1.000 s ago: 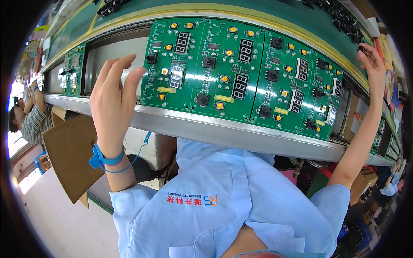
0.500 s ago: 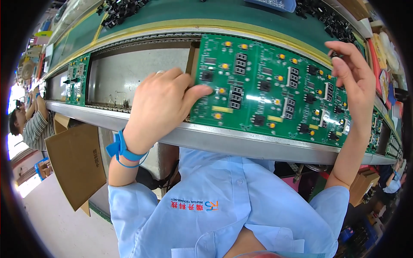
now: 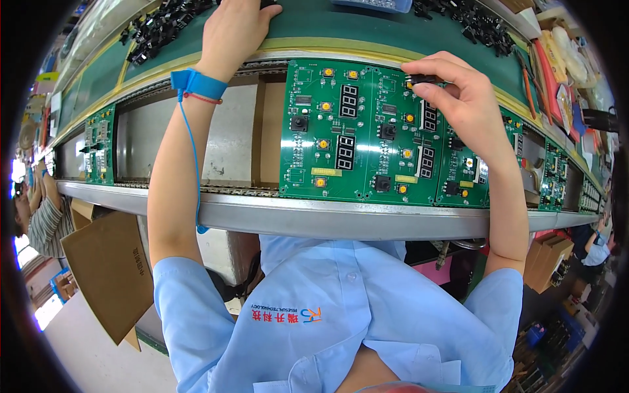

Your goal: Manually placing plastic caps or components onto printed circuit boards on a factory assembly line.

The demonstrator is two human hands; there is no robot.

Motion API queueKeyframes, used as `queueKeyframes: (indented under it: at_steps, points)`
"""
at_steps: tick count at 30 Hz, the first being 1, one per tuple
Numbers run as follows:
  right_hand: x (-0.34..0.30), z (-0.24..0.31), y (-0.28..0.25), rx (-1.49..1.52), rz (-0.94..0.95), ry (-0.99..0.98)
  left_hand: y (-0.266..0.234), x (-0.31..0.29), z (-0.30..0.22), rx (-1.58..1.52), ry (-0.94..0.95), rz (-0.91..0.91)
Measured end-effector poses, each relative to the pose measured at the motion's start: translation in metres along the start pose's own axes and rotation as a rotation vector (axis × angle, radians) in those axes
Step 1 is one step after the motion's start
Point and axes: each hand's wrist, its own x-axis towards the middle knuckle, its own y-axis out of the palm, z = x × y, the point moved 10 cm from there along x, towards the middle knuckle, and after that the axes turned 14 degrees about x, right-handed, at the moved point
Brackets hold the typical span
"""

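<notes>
A large green circuit board (image 3: 360,154) lies on the conveyor rails, set with yellow-capped buttons, black-and-white digit displays and small black connectors. Over its far right part, my right hand (image 3: 458,98) pinches a small black connector (image 3: 422,79) with thin pins between thumb and fingers. The connector is held just above the board. My left hand (image 3: 237,36) reaches across the rails onto the green mat. Its fingers run out at the upper edge, beside something dark by the thumb, so their grip is hidden. A blue strap (image 3: 200,85) with a cord circles my left wrist.
Piles of black connectors (image 3: 160,36) lie on the green mat (image 3: 308,29), with a blue tray (image 3: 377,5) of small clear parts at the back. Another circuit board (image 3: 99,147) sits farther left on the conveyor. A cardboard box (image 3: 108,268) stands below the metal rail (image 3: 314,215).
My left hand has left the board's left edge and gone up to the far mat. My right hand has moved left over the board with the connector. The board appears slightly farther left.
</notes>
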Motion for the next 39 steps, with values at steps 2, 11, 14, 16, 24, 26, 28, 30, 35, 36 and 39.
queueKeyframes:
  at_steps: [2,11,14,16,24,26,28,30,35,36,39]
  points:
    - [0.001,-0.004,0.002,-0.201,-0.037,0.018,-0.006,-0.001,-0.001,-0.018,0.012,0.001]
    - [0.005,0.009,0.029,-0.45,-0.024,-0.227,-0.021,-0.026,0.009,-0.731,-0.271,0.153]
    - [0.007,0.014,0.037,-0.596,-0.005,-0.303,-0.017,-0.035,0.006,-0.822,-0.285,0.249]
    - [0.009,0.017,0.042,-0.701,-0.004,-0.329,-0.014,-0.038,0.009,-0.865,-0.309,0.282]
    - [0.014,0.023,0.044,-0.851,0.077,-0.269,-0.012,-0.042,0.004,-0.886,-0.131,0.322]
    - [0.021,0.025,0.01,-0.722,-0.027,-0.309,-0.016,-0.046,0.002,-0.897,-0.186,0.313]
    - [0.035,-0.001,-0.057,-0.693,-0.257,-0.056,-0.008,-0.055,0.004,-0.861,-0.202,0.428]
    - [0.033,-0.018,-0.097,-0.968,-0.348,-0.164,-0.002,-0.057,0.002,-0.885,-0.196,0.435]
    - [0.028,-0.055,-0.118,-0.938,-0.35,-0.124,0.01,-0.066,-0.006,-0.852,-0.151,0.488]
    - [0.03,-0.059,-0.118,-0.922,-0.315,-0.041,0.015,-0.071,-0.009,-0.857,-0.194,0.583]
    - [0.027,-0.054,-0.114,-0.878,-0.286,0.007,0.018,-0.073,-0.014,-0.817,-0.201,0.629]
